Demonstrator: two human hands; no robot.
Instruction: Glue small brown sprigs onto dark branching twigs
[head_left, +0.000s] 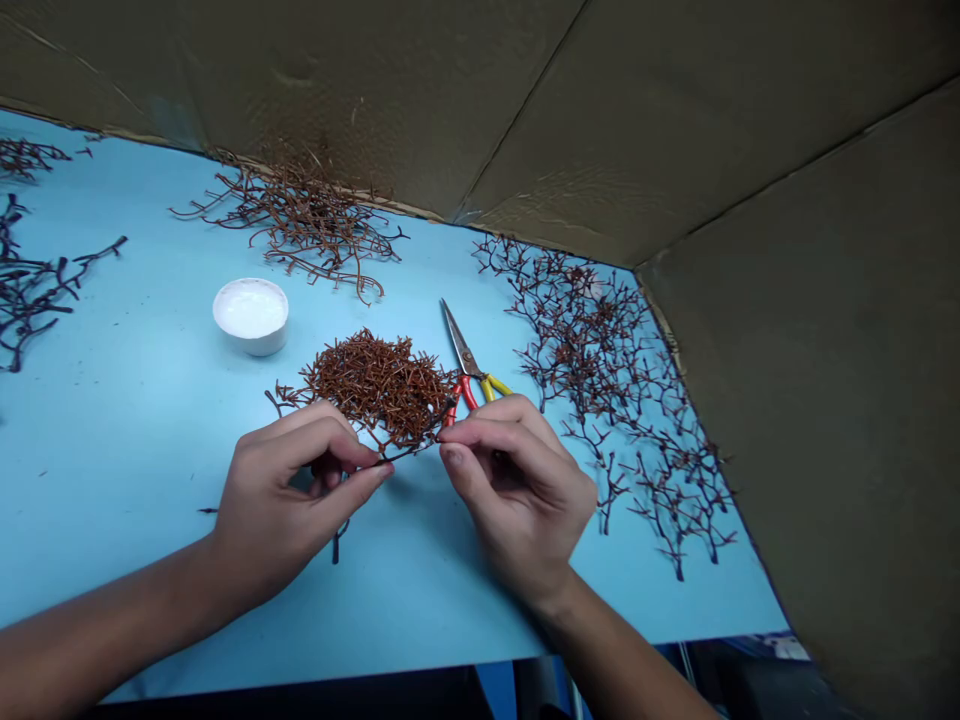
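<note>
Between my two hands stretches a thin dark branching twig, with a bit of white on it near the right end. My left hand pinches it between thumb and forefinger, and other dark ends of a twig show around that hand. The fingertips of my right hand are pressed together at the twig's other end; whether they grip the twig itself or a small piece against it I cannot make out. Just behind my hands lies a heap of short brown twig pieces. Scissors with red and yellow handles rest beside the heap.
A small white cup of white stuff stands at the left. Long brown stems are piled against the cardboard wall. Many branched twigs cover the table's right side. Thicker dark branches lie far left.
</note>
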